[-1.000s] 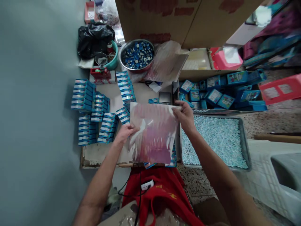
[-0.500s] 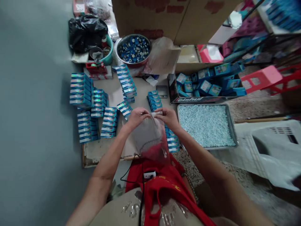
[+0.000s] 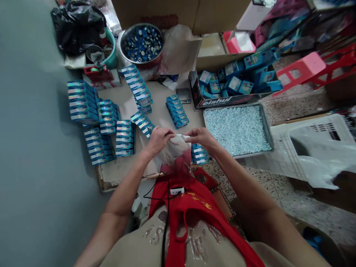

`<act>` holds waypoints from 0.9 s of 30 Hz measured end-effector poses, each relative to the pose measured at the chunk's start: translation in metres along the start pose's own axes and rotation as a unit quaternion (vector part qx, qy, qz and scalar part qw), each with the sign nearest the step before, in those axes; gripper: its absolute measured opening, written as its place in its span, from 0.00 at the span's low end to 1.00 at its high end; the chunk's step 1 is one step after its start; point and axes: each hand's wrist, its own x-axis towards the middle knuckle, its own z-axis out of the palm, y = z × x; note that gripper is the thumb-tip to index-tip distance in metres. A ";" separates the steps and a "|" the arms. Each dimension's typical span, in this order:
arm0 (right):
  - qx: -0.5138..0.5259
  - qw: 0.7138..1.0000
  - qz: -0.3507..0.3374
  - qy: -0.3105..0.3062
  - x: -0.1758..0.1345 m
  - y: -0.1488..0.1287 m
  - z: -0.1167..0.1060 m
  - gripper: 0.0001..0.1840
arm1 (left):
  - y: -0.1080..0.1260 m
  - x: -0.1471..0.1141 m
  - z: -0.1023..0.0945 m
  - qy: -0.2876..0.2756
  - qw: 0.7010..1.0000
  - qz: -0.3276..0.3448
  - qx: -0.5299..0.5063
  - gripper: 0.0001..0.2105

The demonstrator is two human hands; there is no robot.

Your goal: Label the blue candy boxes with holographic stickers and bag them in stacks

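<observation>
A clear plastic bag [image 3: 174, 154] hangs between my hands over the table's front edge. My left hand [image 3: 161, 140] pinches its top edge on the left, and my right hand [image 3: 202, 139] pinches the same edge on the right. Through the film the red apron [image 3: 191, 202] shows. Just beyond my hands stands a row of small blue boxes [image 3: 177, 110]. Another short row of blue boxes [image 3: 199, 154] lies beside the bag, partly under my right hand. Close to my left hand is a further row of blue boxes [image 3: 142, 122].
More blue boxes [image 3: 79, 102] are stacked at the left by the wall. A metal bowl [image 3: 122, 50] of blue and silver pieces stands at the back. On the right, a tray [image 3: 271, 135] of pale blue pellets sits before an open carton [image 3: 222, 103] of blue boxes.
My hands have spread farther apart along the bag's top edge, drawing it wider. The camera view has shifted, so the table's things appear higher and farther left.
</observation>
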 end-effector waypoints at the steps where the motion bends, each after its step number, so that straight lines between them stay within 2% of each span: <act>1: 0.012 1.000 0.006 0.003 -0.004 0.002 -0.003 0.28 | 0.006 -0.002 0.004 0.013 1.000 0.006 0.009 0.07; 4: 0.035 0.999 0.016 0.017 -0.012 0.010 -0.014 0.26 | 0.021 -0.006 0.019 0.034 0.998 0.033 0.031 0.13; 6: 0.034 0.999 0.015 0.013 -0.014 0.016 -0.022 0.25 | 0.029 -0.004 0.028 0.028 0.999 0.029 0.030 0.11; 9: 0.011 1.000 -0.001 -0.002 -0.018 0.025 -0.036 0.25 | 0.035 0.007 0.038 -0.009 1.000 0.002 0.019 0.04; 12: -0.058 0.997 -0.041 0.010 -0.023 0.030 -0.047 0.21 | 0.040 0.021 0.046 -0.051 0.999 -0.015 -0.005 0.04; 14: -0.169 0.981 -0.088 0.042 -0.025 0.029 -0.053 0.14 | 0.043 0.030 0.052 -0.065 0.997 -0.029 -0.021 0.05; 17: -0.356 0.917 -0.170 0.064 -0.022 0.025 -0.059 0.08 | 0.047 0.038 0.059 -0.065 0.996 -0.056 -0.013 0.05; 19: -0.419 0.886 -0.185 0.072 -0.015 0.025 -0.063 0.09 | 0.045 0.039 0.062 -0.051 0.997 -0.050 0.020 0.02; 24: -0.431 0.892 -0.126 0.044 0.001 0.035 -0.069 0.13 | 0.026 0.034 0.065 -0.029 0.993 -0.019 0.111 0.04; 27: -0.465 0.873 -0.138 0.046 0.003 0.032 -0.061 0.12 | 0.014 0.038 0.067 -0.054 0.991 -0.044 0.111 0.10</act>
